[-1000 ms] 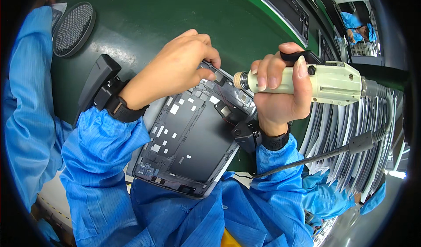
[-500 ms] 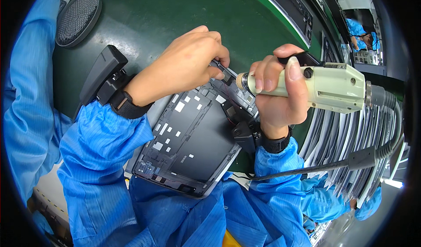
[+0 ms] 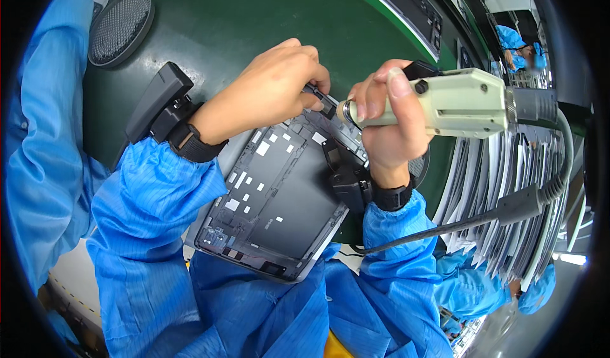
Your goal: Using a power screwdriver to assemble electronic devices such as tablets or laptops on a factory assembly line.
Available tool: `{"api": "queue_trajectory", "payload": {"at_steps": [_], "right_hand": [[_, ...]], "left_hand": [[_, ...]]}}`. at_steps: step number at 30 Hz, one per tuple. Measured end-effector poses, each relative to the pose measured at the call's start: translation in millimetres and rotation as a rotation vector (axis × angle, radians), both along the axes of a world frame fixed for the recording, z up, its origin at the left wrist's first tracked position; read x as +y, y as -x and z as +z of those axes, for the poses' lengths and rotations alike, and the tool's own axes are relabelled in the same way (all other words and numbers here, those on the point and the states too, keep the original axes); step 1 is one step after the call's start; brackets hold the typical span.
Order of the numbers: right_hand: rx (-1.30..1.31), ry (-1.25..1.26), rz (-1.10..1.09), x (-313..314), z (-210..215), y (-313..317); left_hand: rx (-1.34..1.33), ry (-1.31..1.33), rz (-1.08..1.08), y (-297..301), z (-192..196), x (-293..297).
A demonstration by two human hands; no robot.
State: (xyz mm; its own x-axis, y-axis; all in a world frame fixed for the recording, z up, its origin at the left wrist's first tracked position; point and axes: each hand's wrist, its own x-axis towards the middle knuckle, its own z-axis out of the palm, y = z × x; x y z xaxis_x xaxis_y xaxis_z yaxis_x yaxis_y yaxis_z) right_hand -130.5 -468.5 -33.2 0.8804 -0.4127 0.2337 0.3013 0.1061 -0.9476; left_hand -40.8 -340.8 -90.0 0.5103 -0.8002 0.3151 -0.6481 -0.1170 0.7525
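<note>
An open laptop casing, dark inside with small white labels, lies slantwise before me, its near end against my clothing. My left hand is closed at its far edge, thumb and fingers pinching around the rim beside a small dark part. Wrapped in my right hand is a cream electric screwdriver, lying nearly level with its nose pointing left, close to my left fingertips. The bit cannot be made out, so whether it touches the casing is unclear. A black device is strapped to each wrist.
A round dark tray of small pieces stands far left; another round dish shows partly behind my right wrist. Stacked thin sheets stand at right, crossed by the screwdriver's cable. Another person's blue sleeve is at left.
My right hand and the screwdriver have shifted left and slightly up, the rear end rising most. The round dish behind my right wrist has come into sight. My left hand keeps its grip.
</note>
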Motion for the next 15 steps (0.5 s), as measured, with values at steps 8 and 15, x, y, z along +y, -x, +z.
{"api": "queue_trajectory", "payload": {"at_steps": [8, 15], "right_hand": [[-0.146, -0.07, -0.053, -21, 6, 27], [-0.123, -0.037, -0.283, -74, 18, 92]], "left_hand": [[-0.036, 0.017, -0.1, 2, 7, 0], [-0.271, -0.055, -0.18, 7, 22, 2]]}}
